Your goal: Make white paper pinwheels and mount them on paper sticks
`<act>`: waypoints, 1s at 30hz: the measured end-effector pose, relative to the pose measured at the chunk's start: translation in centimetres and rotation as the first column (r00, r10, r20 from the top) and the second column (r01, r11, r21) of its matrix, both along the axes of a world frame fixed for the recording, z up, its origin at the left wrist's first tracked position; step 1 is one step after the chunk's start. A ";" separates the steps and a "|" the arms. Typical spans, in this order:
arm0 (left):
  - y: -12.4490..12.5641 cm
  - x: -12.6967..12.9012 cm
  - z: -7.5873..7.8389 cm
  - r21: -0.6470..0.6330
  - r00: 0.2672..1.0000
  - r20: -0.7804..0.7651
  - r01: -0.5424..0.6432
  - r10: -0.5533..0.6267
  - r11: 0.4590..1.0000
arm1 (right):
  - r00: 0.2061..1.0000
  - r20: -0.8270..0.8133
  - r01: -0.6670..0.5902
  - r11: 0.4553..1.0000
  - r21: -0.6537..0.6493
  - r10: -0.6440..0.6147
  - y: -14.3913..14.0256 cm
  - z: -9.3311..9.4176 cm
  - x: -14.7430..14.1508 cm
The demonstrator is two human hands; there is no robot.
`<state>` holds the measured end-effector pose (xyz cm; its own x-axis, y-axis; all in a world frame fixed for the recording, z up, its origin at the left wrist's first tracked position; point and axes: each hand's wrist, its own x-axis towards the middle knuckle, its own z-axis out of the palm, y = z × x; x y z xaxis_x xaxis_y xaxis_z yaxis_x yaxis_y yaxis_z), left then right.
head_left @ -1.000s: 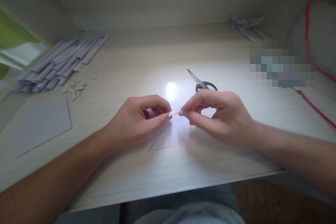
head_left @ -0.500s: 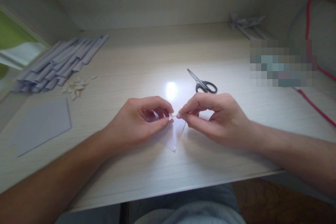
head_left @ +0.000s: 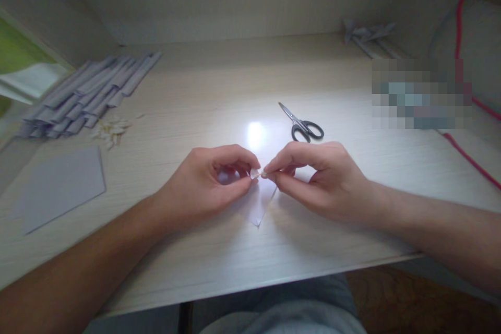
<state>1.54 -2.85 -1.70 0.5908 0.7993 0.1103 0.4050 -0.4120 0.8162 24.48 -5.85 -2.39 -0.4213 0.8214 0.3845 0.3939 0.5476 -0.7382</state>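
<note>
My left hand (head_left: 207,185) and my right hand (head_left: 319,177) meet above the middle of the light wooden desk (head_left: 219,255). Both pinch the top of a small pale paper piece (head_left: 259,203) whose lower corner points toward me. A thin pale stick or rolled edge shows between the fingertips at the paper's top; which one it is I cannot tell. Small scissors (head_left: 303,126) with dark handles lie shut just beyond my right hand.
A pile of folded grey paper strips (head_left: 86,94) lies at the far left, with small pale scraps (head_left: 111,129) beside it. A flat grey sheet (head_left: 58,185) rests at the near left. More folded strips (head_left: 366,34) sit at the far right. A red cord (head_left: 469,159) runs along the right.
My hands have closed together, fingertips now touching. The paper has turned from lying flat to hanging with one corner pointing toward me.
</note>
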 end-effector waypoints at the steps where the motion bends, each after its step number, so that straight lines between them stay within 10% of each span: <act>1: 0.0 0.0 0.0 0.001 1.000 -0.002 0.000 0.000 1.000 | 1.000 0.008 0.000 1.000 0.019 -0.001 0.0 -0.1 0.0; 30: -0.2 0.3 -0.8 -0.033 0.993 0.105 -0.058 0.061 0.998 | 0.996 0.083 0.032 0.998 0.048 -0.036 0.3 -0.7 -0.1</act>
<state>1.88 -3.04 -2.51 0.5280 0.8367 0.1455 0.3385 -0.3644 0.8675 24.42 -5.59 -3.06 -0.4257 0.8178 0.3874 0.4728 0.5660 -0.6754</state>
